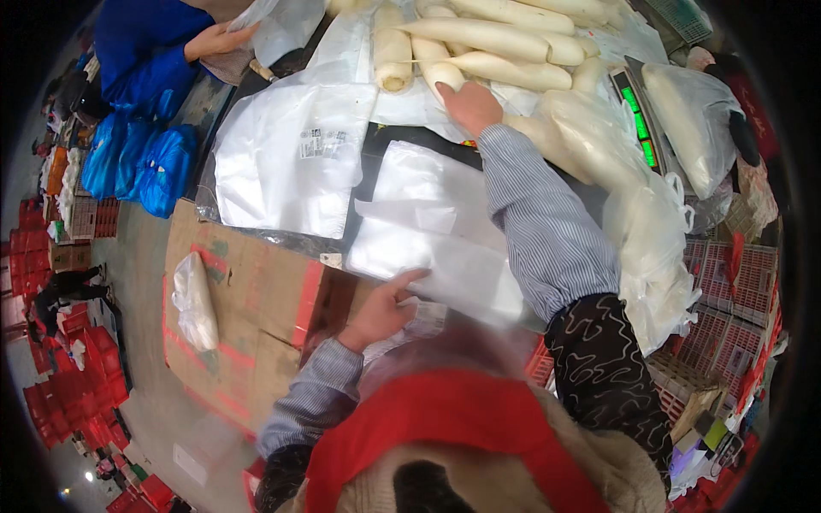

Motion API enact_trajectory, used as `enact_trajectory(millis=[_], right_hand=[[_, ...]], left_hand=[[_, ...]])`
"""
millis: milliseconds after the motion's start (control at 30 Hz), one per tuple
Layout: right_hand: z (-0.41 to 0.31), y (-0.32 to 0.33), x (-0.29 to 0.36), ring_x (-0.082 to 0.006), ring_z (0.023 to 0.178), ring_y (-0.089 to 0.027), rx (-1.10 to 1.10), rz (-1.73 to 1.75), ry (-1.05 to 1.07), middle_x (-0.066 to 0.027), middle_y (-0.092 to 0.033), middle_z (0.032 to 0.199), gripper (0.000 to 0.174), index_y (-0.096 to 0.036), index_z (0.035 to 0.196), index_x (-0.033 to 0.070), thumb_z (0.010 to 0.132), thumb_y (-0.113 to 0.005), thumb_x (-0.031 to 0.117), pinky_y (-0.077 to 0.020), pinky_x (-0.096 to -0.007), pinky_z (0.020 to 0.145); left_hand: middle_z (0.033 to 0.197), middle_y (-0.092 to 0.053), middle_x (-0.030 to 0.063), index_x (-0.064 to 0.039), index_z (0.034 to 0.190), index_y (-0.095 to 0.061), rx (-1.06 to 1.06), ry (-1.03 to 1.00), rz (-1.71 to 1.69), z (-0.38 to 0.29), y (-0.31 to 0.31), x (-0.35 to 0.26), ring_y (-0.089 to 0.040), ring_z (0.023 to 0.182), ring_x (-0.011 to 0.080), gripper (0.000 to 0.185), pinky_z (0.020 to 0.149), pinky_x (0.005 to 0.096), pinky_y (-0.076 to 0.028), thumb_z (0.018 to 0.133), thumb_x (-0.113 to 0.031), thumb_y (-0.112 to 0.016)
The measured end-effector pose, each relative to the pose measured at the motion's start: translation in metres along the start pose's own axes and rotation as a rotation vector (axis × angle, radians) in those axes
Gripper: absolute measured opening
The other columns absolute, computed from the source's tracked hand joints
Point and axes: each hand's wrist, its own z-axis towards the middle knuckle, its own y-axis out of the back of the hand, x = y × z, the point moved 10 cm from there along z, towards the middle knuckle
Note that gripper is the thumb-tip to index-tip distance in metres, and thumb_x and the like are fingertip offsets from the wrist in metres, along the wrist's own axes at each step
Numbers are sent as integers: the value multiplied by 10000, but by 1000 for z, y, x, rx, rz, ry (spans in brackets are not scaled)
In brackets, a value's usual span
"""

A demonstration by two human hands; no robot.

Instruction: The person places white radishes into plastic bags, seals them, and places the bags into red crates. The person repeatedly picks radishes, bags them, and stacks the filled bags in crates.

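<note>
My left hand [380,315] is at the near edge of a stack of clear plastic bags [410,250], its index finger stretched over that edge. Beside its fingers hangs a loose clear bag with a printed label [431,315]; whether the hand grips it is unclear. My right hand [473,110] reaches across the table to the near end of a white radish [438,72]. Its thumb lies against the radish, while the other fingers are hidden. More white radishes [494,38] are heaped behind it. Left of the stack lies a second pile of clear bags [288,160].
Bagged radishes [660,256] crowd the right side, past a scale with a green display [636,122]. A cardboard box [247,308] stands at front left with a bagged radish [194,301] on top. Another person's hand [218,42] holds a bag, near blue plastic bags [167,170].
</note>
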Motion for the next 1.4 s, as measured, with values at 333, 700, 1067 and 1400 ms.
enact_trajectory(millis=[333, 700, 1067, 1400], right_hand=[[-119, 45, 54, -158, 703, -639, 474, 304, 386, -91, -670, 812, 356, -595, 1155, -31, 910, -627, 225, -518, -317, 649], [-134, 9, -48, -181, 854, -622, 59, 369, 331, -113, -624, 1170, 465, -565, 1315, 39, 885, -678, 178, -515, -313, 813], [-249, -62, -8, -171, 596, -667, 562, 500, -110, -105, -675, 670, 250, -729, 856, 12, 925, -605, 217, -519, -316, 548], [-290, -7, -10, -287, 811, -617, 121, 148, 504, -108, -586, 806, 208, -630, 810, 60, 839, -711, 250, -482, -391, 704]], left_hand=[[1068, -691, 128, -90, 1552, -271, -87, -52, -86, 15, 25, -10, -625, 942, 155, 783, 846, 287, -504, 855, -11, -619], [878, -675, 69, -1, 1302, -543, -119, -304, 238, 11, 33, -32, -628, 803, 127, 454, 745, 304, -521, 849, 22, -568], [765, -673, 196, 28, 895, -698, -277, -177, 765, 58, 72, -24, -649, 689, 274, 268, 656, 382, -494, 818, -229, -698], [798, -666, 56, 2, 868, -689, -179, 19, 394, -33, 82, 5, -632, 758, 148, 155, 682, 306, -508, 760, 44, -586]])
